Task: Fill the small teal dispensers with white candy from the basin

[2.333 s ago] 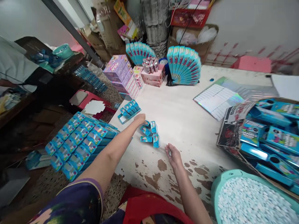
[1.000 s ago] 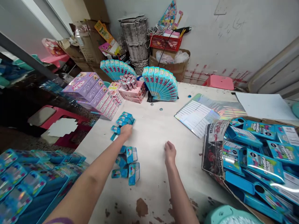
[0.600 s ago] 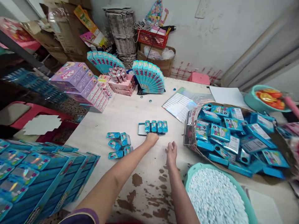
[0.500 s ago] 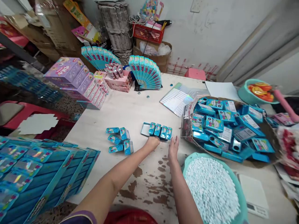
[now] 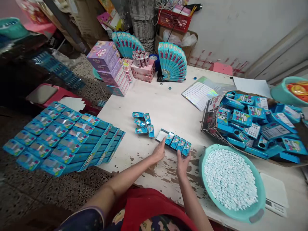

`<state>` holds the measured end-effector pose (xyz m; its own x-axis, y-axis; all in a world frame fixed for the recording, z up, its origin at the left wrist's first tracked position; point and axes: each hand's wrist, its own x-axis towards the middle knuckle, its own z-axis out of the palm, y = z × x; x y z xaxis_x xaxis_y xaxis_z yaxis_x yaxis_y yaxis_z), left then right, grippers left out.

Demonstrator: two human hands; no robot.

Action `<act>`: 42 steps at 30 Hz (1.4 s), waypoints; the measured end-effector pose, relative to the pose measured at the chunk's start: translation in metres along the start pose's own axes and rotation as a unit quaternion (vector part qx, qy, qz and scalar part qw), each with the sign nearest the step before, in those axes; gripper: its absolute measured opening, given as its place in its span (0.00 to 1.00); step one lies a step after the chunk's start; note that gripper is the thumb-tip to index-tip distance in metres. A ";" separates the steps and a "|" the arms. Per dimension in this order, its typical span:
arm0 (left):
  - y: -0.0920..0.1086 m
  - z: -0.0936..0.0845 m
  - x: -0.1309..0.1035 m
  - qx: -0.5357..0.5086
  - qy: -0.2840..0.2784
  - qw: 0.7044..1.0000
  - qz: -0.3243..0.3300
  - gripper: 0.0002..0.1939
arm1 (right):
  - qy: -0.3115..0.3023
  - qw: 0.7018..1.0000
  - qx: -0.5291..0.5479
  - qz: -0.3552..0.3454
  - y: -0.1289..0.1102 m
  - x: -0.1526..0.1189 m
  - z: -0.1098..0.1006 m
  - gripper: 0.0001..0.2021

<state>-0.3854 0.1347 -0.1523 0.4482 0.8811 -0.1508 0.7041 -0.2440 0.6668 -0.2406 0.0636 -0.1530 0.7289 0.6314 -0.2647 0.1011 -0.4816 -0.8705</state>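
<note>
Your left hand (image 5: 158, 152) pinches the small tray (image 5: 161, 134) on the tabletop (image 5: 168, 109). Your right hand (image 5: 183, 162) touches its far end; I can't tell if it grips. The tray looks light; hold both ends, as tins (image 5: 175, 142) may slide.

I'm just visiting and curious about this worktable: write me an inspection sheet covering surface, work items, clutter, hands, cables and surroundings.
Surface: pale table, brown worn patches near the front edge.
Work items: shallow tray with four blue containers and a bare left end; five loose containers beyond it, to the left.
Clutter: small round caps toward the back; full carton and pellet basin at right.
Hands: left hand and right hand at opposite ends of the tray; grip firmness unclear.
Cables: dark cord hanging across the red crate, behind the table.
Surroundings: speckled floor, pale wall.
</note>
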 end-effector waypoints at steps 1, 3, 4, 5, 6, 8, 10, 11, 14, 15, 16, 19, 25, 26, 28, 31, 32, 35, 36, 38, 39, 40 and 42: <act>0.005 0.004 0.004 -0.024 -0.027 0.999 -0.028 0.41 | -0.001 1.000 -0.008 -0.011 0.000 0.003 0.001 0.46; 0.016 0.014 0.002 -0.052 -0.065 0.994 -0.063 0.41 | -0.001 0.999 -0.024 -0.024 -0.003 0.019 -0.001 0.45; 0.022 0.020 -0.005 -0.061 -0.085 0.992 -0.068 0.40 | 0.000 0.999 -0.031 -0.027 -0.006 0.030 -0.003 0.43; 0.027 0.024 -0.014 -0.071 -0.108 0.990 -0.063 0.38 | -0.001 0.999 -0.037 -0.030 -0.010 0.042 -0.006 0.41; 0.030 0.027 -0.026 -0.083 -0.128 0.987 -0.051 0.35 | -0.003 0.999 -0.042 -0.033 -0.015 0.054 -0.009 0.40; 0.029 0.024 -0.047 -0.105 -0.118 0.987 -0.034 0.26 | -0.012 0.998 -0.047 -0.047 -0.025 0.072 -0.014 0.37; 0.015 0.004 -0.058 -0.085 0.007 0.995 -0.054 0.19 | -0.001 0.996 -0.051 -0.070 -0.034 0.077 -0.013 0.36; 0.003 -0.012 -0.058 -0.054 0.096 0.991 -0.077 0.17 | 0.014 0.995 -0.053 -0.082 -0.038 0.073 -0.012 0.37; -0.042 -0.070 -0.036 0.092 0.283 0.944 -0.142 0.22 | 0.081 0.980 -0.070 -0.166 -0.039 0.038 -0.003 0.36; -0.056 -0.088 -0.025 0.121 0.264 0.947 -0.141 0.25 | 0.100 0.970 -0.080 -0.206 -0.035 0.022 0.000 0.35; -0.069 -0.102 -0.015 0.140 0.230 0.953 -0.138 0.25 | 0.114 0.959 -0.090 -0.242 -0.029 0.005 0.004 0.35; -0.091 -0.121 0.000 0.174 0.109 0.975 -0.086 0.20 | 0.115 0.959 -0.103 -0.237 0.003 -0.038 0.012 0.35; -0.073 -0.116 -0.005 0.284 0.080 0.952 0.083 0.25 | 0.057 0.979 -0.157 -0.118 0.062 -0.057 0.024 0.38; -0.067 -0.115 -0.001 0.303 0.088 0.942 0.112 0.28 | 0.053 0.979 -0.159 -0.118 0.065 -0.053 0.027 0.34; -0.058 -0.116 0.011 0.323 0.072 0.927 0.178 0.31 | 0.039 0.978 -0.166 -0.122 0.066 -0.044 0.029 0.26; -0.051 -0.116 0.025 0.336 0.032 0.911 0.235 0.28 | 0.008 0.976 -0.173 -0.135 0.066 -0.030 0.021 0.21; -0.050 -0.116 0.026 0.340 0.022 0.908 0.244 0.26 | -0.004 0.975 -0.174 -0.139 0.066 -0.026 0.016 0.20; -0.044 -0.113 0.013 0.348 -0.017 0.907 0.237 0.20 | -0.037 0.974 -0.168 -0.148 0.069 -0.019 0.000 0.20; -0.041 -0.113 0.006 0.346 -0.029 0.913 0.214 0.20 | -0.045 0.974 -0.164 -0.148 0.071 -0.017 -0.004 0.20; -0.030 -0.110 -0.013 0.333 -0.043 0.928 0.162 0.23 | -0.060 0.976 -0.149 -0.149 0.074 -0.016 -0.009 0.21; -0.021 -0.109 -0.022 0.322 -0.053 0.933 0.150 0.25 | -0.067 0.976 -0.139 -0.151 0.075 -0.017 -0.011 0.23; -0.011 -0.106 -0.030 0.308 -0.068 0.936 0.156 0.28 | -0.074 0.977 -0.128 -0.152 0.077 -0.018 -0.012 0.24; 0.012 -0.095 -0.042 0.276 -0.115 0.929 0.218 0.32 | -0.084 0.979 -0.103 -0.158 0.081 -0.024 -0.014 0.26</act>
<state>-0.4486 0.1334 -0.0686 0.8184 0.5551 -0.1484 0.5745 -0.7843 0.2343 -0.2402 0.0015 -0.2112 0.5196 0.8511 -0.0757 0.4498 -0.3478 -0.8226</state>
